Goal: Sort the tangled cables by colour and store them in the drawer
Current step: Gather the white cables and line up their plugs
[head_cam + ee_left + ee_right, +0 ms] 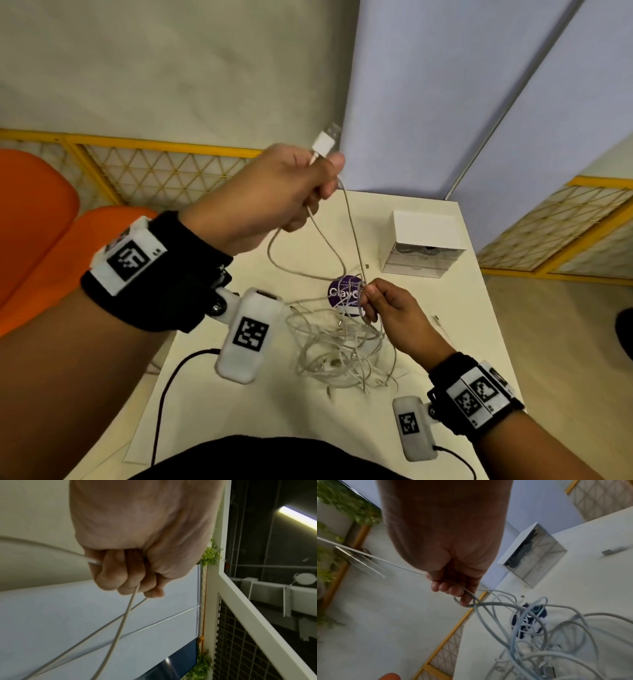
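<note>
While the left hand (274, 192) is gripping a white USB cable (349, 219) just below its plug (325, 140), fingers (120, 577) curled round it and raised well above the table (462, 308), the right hand (390, 315) is pinching the same cable lower down, right at the top of the white tangle (342, 353) lying beneath its fingertips (452, 589). The step in hand looks like freeing one white cable. Next, the right fingers likely need to be working the loops loose before coiling it for the drawer unit (424, 246), standing well beyond them.
</note>
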